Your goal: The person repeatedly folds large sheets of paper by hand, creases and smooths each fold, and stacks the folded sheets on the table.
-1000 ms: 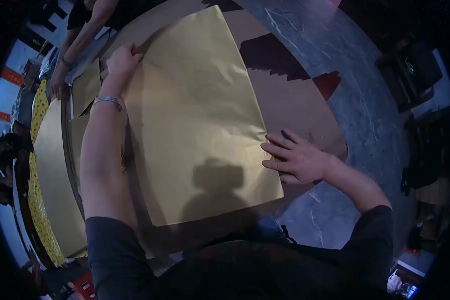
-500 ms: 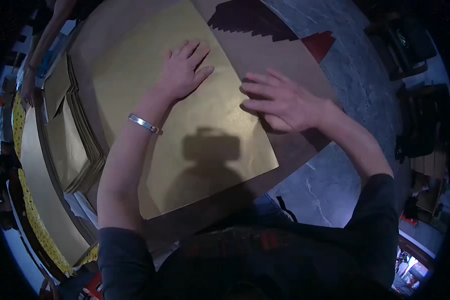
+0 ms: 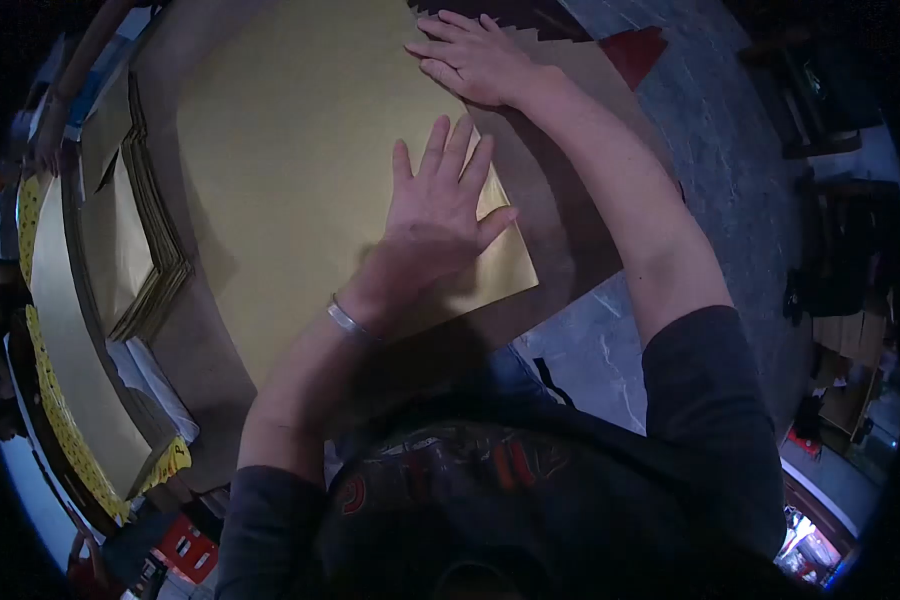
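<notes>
A large gold sheet (image 3: 280, 150) lies flat on a brown board in front of me. My left hand (image 3: 440, 205), with a silver bracelet at its wrist, rests palm down on the sheet's lower right part, fingers spread. Farther up, my right hand (image 3: 475, 62) lies across the sheet's right edge, its fingers stretched out and pointing left. Neither hand grips anything. The sheet's near right corner shows below my left hand, and my left forearm covers part of its near edge.
Folded gold sheets (image 3: 135, 230) are stacked at the left, beside a long pale panel (image 3: 75, 330) and yellow patterned material (image 3: 65, 430). Another person's arm (image 3: 85, 60) reaches in at the upper left. Dark jagged material (image 3: 540, 20) and a red piece (image 3: 635, 55) lie at the top.
The gold sheet's far left part has gone from raised to flat. My left hand has let go of its edge and moved right and down over it; my right hand has slid up along the right edge.
</notes>
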A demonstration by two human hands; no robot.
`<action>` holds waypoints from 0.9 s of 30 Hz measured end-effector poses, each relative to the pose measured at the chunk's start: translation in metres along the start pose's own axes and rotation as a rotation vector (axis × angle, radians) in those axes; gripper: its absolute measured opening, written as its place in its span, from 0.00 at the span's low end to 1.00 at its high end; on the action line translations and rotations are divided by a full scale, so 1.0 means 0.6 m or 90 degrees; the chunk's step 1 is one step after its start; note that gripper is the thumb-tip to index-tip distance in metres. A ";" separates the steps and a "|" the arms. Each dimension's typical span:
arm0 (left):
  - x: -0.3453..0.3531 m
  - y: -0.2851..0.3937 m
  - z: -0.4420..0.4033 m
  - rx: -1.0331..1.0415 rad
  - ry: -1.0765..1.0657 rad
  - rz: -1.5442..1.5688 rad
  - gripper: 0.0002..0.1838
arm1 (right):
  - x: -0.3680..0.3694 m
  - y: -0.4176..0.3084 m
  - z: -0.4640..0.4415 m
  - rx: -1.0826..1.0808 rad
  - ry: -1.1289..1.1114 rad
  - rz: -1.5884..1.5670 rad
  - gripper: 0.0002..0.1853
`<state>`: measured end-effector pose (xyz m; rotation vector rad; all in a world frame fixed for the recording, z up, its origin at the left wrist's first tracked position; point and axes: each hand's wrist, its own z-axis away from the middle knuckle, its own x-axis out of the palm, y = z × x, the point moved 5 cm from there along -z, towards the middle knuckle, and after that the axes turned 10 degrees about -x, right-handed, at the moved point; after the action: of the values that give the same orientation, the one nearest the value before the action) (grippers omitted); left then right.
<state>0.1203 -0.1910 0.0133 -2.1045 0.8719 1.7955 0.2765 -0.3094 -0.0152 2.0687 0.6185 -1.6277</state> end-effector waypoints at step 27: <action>-0.006 0.108 0.112 0.025 -0.089 0.220 0.35 | -0.039 0.000 0.001 -0.036 -0.027 0.009 0.24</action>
<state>0.0281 -0.2049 0.0150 -1.8647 1.2821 2.0392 0.2714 -0.3115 0.0074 1.9888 0.6256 -1.6234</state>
